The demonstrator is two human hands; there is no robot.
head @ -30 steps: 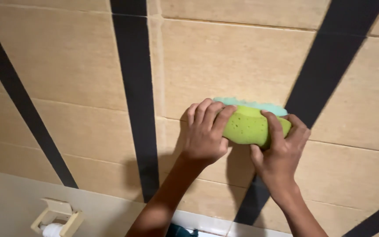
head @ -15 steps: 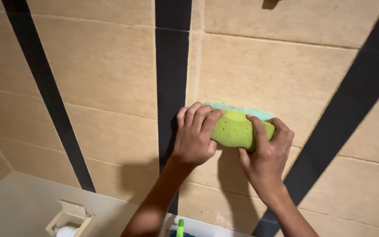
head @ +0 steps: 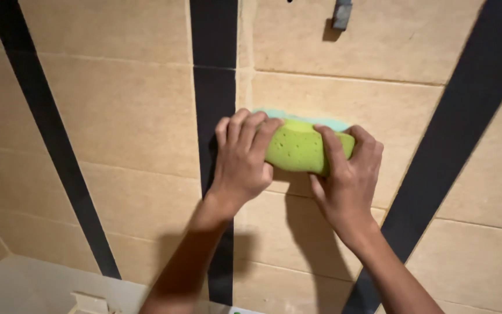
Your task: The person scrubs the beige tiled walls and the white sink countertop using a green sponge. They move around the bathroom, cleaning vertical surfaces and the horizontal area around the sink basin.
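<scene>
Sponge: a green sponge is pressed flat against the beige tiled wall, just right of a black stripe.
Left hand: fingers curled over the sponge's left end.
Right hand: clamped round its right end.

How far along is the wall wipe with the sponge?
Done: hard to judge; the beige tiles show no visible foam or streaks. In hand: left hand and right hand both press the green sponge against the wall beside the black stripe. Left: cannot tell which tiles remain.
</scene>
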